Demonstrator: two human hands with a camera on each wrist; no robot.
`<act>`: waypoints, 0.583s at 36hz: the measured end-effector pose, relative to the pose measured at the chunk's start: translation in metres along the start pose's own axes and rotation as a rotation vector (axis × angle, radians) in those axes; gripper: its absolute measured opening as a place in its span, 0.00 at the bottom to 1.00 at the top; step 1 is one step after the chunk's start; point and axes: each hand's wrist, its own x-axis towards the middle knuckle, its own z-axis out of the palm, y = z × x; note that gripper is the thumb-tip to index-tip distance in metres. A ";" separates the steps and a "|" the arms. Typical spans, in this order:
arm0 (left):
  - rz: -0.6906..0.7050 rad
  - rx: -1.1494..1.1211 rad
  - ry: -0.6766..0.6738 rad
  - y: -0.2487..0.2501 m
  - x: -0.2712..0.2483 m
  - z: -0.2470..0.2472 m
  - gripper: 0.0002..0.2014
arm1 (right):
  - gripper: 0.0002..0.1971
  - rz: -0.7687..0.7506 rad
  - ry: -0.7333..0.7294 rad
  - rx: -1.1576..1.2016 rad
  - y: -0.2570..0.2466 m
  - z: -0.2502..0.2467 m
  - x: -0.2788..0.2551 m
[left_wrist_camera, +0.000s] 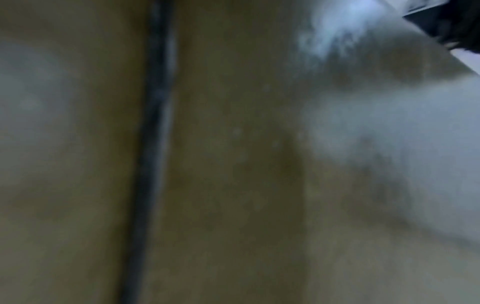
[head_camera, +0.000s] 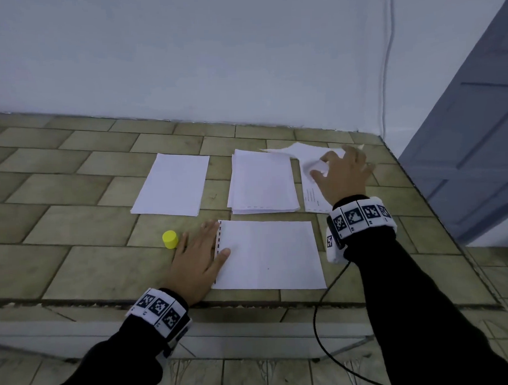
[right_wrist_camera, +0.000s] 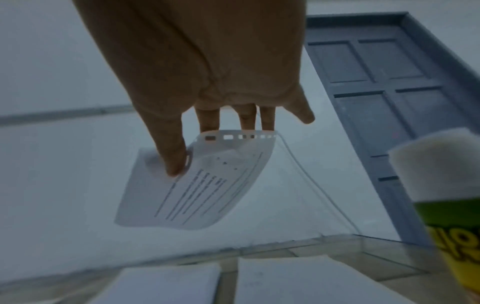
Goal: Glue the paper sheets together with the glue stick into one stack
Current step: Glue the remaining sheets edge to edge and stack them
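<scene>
the left hand [head_camera: 198, 262] lies flat on the tiled bench [head_camera: 75, 216], its fingers [head_camera: 211, 231] straight and spread a little, the thumb pressing the punched left edge of the near sheet [head_camera: 268, 256], which lies flat close to the bench's front edge. just left of that hand stands a small yellow cap [head_camera: 170, 239], upright, near the little finger; whether they touch i cannot tell. farther back are two lots of white paper: the left sheets [head_camera: 172, 185] lying on their own, and the middle stack [head_camera: 262, 184], several sheets thick with slightly uneven edges. on the far right the right hand [head_camera: 343, 174] reaches over the right pile [head_camera: 312, 197] and pinches a printed sheet [right_wrist_camera: 197, 185] between thumb and fingers [right_wrist_camera: 209, 121]; from the right wrist view that sheet is lifted and curled, its punched strip up against the fingertips and lines of text on its face. in that same view the glue stick [right_wrist_camera: 446, 203] shows at the right edge, uncapped, its pale tip up, green and yellow label below; how it is held i cannot make out. the left wrist view is a blur of tile and a dark joint. a grey panelled door [right_wrist_camera: 384, 86] stands beyond the right end of the bench, and a black cable [head_camera: 323, 328] hangs from the right wristband.
</scene>
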 end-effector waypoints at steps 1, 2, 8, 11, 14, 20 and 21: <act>0.005 -0.055 0.040 -0.001 0.000 -0.002 0.39 | 0.19 -0.035 -0.007 0.059 -0.002 -0.004 -0.005; 0.012 -0.115 0.086 0.001 0.000 -0.003 0.35 | 0.18 -0.067 -0.024 0.127 -0.004 -0.008 -0.011; -0.164 -0.558 0.305 0.021 -0.003 -0.019 0.30 | 0.18 -0.192 -0.291 0.540 -0.002 -0.017 -0.057; -0.179 -0.828 0.328 0.029 0.006 -0.031 0.24 | 0.16 -0.235 -0.391 0.644 0.005 -0.011 -0.079; -0.358 -1.104 0.208 0.039 0.020 -0.042 0.16 | 0.16 -0.288 -0.463 0.580 0.013 0.001 -0.091; -0.369 -1.036 0.061 0.033 0.016 -0.041 0.19 | 0.18 -0.317 -0.562 0.674 0.028 0.019 -0.100; -0.336 -0.985 0.051 0.032 0.015 -0.041 0.21 | 0.19 -0.311 -0.568 0.696 0.030 0.020 -0.100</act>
